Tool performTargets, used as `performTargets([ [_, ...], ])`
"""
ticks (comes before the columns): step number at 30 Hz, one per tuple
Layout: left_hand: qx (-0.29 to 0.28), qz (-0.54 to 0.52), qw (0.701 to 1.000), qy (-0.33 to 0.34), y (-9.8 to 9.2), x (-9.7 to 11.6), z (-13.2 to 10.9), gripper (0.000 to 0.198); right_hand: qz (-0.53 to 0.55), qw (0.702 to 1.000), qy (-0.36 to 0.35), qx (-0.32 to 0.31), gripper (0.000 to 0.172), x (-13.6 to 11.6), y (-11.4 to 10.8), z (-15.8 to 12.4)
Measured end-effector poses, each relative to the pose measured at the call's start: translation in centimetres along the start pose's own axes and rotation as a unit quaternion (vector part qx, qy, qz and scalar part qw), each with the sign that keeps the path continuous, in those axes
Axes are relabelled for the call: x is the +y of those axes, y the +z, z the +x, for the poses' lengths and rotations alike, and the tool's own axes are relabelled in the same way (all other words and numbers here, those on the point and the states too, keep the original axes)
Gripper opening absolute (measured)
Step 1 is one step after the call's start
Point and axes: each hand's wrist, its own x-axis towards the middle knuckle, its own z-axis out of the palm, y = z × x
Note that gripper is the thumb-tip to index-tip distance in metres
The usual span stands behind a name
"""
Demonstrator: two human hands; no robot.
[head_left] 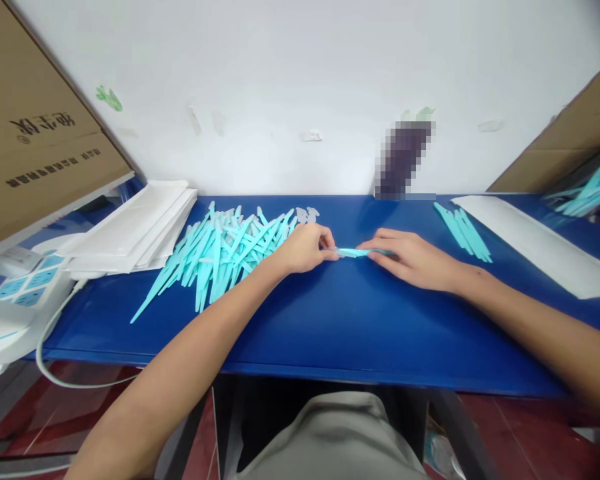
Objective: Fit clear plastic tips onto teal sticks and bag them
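Note:
Between my two hands a slim turquoise stick (353,253) lies nearly level, low over the blue table. My left hand (310,248) pinches its left end, where something translucent shows at the fingertips. The right end is held between the thumb and fingers of my right hand (403,257). Left of my left hand spreads a loose heap of turquoise sticks (230,247) with greyish tips. Small translucent pieces (307,215) lie just behind my left hand. Several turquoise sticks (463,231) are laid side by side beyond my right hand.
White envelopes (130,223) are stacked at the left, by a white device (20,300) with a cable. Cardboard boxes stand at the far left (45,133) and far right (560,127). A white strip (540,243) lies on the blue table (330,333). A pixelated dark object (403,160) is at the wall.

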Motion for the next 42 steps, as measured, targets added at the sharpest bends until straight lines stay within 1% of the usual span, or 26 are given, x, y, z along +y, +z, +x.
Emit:
performTargets([
  [7, 0.009, -0.004, 1.000, 0.004, 0.2, -0.2, -0.1, 0.010, 0.000, 1.000, -0.006, 0.003, 0.041, 0.1, -0.1, -0.1],
  [12, 0.019, 0.001, 1.000, 0.010, 0.6, 0.0, -0.3, 0.008, -0.020, 1.000, -0.004, 0.004, 0.041, 0.1, 0.0, -0.2],
  [15, 0.040, 0.012, 0.999, 0.026, 1.0, 0.3, -0.4, 0.009, -0.030, 0.999, 0.005, 0.016, 0.041, 0.0, 0.2, -0.3],
  [19, 0.075, 0.014, 0.996, 0.053, 1.4, 0.6, -0.5, 0.008, -0.023, 0.998, 0.015, 0.050, 0.039, -0.2, 0.4, -0.4],
  [24, 0.109, 0.002, 0.988, 0.109, 1.0, 0.8, -0.7, 0.008, 0.005, 0.996, 0.038, 0.085, 0.035, -0.7, 0.3, -0.2],
  [27, 0.122, -0.049, 0.984, 0.117, 0.7, 0.9, -0.7, 0.007, 0.042, 0.993, 0.064, 0.091, 0.034, -1.1, 0.3, -0.1],
  [30, 0.126, -0.148, 0.975, 0.108, 0.7, 0.9, -0.6, 0.007, 0.118, 0.985, 0.093, 0.086, 0.035, -1.5, 0.4, -0.1],
  [33, 0.133, -0.244, 0.957, 0.088, 1.1, 1.1, -0.4, 0.011, 0.213, 0.965, 0.129, 0.080, 0.038, -1.9, 0.4, -0.1],
  [35, 0.156, -0.287, 0.941, 0.087, 1.4, 1.3, -0.3, 0.016, 0.261, 0.951, 0.140, 0.085, 0.039, -2.2, 0.3, 0.0],
  [37, 0.176, -0.314, 0.928, 0.097, 1.7, 1.5, -0.3, 0.019, 0.292, 0.941, 0.143, 0.092, 0.037, -2.5, 0.2, 0.1],
  [39, 0.179, -0.327, 0.922, 0.107, 2.0, 1.6, -0.2, 0.020, 0.310, 0.935, 0.147, 0.092, 0.037, -2.8, 0.0, 0.3],
  [42, 0.178, -0.306, 0.928, 0.116, 2.2, 1.3, -0.2, 0.024, 0.318, 0.932, 0.156, 0.083, 0.037, -3.0, -0.1, 0.2],
])
